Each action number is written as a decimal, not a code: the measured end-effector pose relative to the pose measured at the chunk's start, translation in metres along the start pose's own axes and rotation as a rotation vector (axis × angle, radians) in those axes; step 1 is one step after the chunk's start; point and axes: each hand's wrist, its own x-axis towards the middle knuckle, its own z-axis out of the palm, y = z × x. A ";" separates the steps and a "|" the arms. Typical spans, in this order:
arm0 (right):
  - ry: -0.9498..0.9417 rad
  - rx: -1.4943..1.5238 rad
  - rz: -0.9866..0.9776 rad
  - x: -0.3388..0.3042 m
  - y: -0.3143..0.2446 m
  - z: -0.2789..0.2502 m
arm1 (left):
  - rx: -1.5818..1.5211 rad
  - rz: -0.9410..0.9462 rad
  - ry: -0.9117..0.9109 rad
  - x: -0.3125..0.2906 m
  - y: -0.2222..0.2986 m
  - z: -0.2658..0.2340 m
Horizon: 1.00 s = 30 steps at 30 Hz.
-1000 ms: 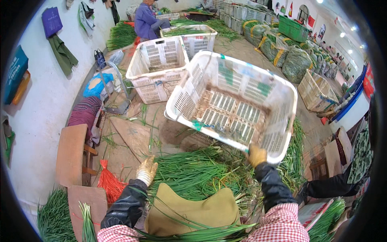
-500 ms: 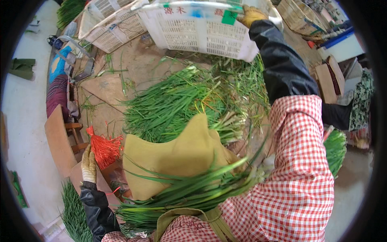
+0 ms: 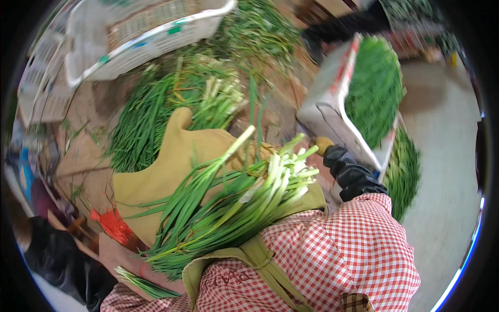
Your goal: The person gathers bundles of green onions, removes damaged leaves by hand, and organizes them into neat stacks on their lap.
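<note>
Across my lap, on the tan apron (image 3: 140, 195), lies a loose bunch of long green stalks with white ends (image 3: 254, 192), like garlic chives. Neither hand touches it. My right hand (image 3: 323, 144), in a yellowish glove, is low beside a white crate (image 3: 317, 112) at the right; its fingers are mostly hidden, so I cannot tell whether it grips the crate. The crate is packed with fine green leaves (image 3: 371, 91). My left hand (image 3: 22, 231) is blurred and dark at the left rim, beyond its black sleeve.
A pile of similar greens (image 3: 150, 112) lies on the ground ahead. Behind it stands a large white basket (image 3: 156, 54), with loose trimmings (image 3: 260, 31) beside it. Red ties (image 3: 114, 226) hang at the left. A person's dark-clad leg (image 3: 348, 26) is at the far right.
The view has swung right. My right hand has left the white basket's rim and come down beside the leaf-filled crate. My left hand has moved away from the red ties to the left rim.
</note>
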 end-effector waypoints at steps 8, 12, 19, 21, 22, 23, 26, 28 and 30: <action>-0.262 0.479 0.216 -0.087 -0.020 0.144 | 0.092 0.139 -0.319 -0.057 -0.026 0.090; -0.270 0.460 0.058 -0.043 -0.034 0.144 | 0.168 0.111 -0.347 -0.075 -0.030 0.082; -0.373 0.066 -0.195 0.055 -0.036 0.128 | 0.295 0.038 -0.297 -0.120 0.001 0.058; -0.363 0.048 -0.204 0.073 -0.046 0.122 | 0.342 0.005 -0.275 -0.134 0.012 0.050; -0.355 0.036 -0.209 0.083 -0.052 0.118 | 0.362 -0.009 -0.261 -0.141 0.018 0.047; -0.339 0.029 -0.204 0.098 -0.058 0.114 | 0.373 -0.021 -0.245 -0.146 0.020 0.045; -0.335 0.007 -0.196 0.111 -0.071 0.119 | 0.422 -0.070 -0.224 -0.165 0.028 0.037; -0.333 -0.007 -0.179 0.121 -0.071 0.120 | 0.434 -0.090 -0.216 -0.171 0.029 0.038; -0.295 -0.007 -0.216 0.134 -0.084 0.107 | 0.482 -0.076 -0.179 -0.179 0.054 0.035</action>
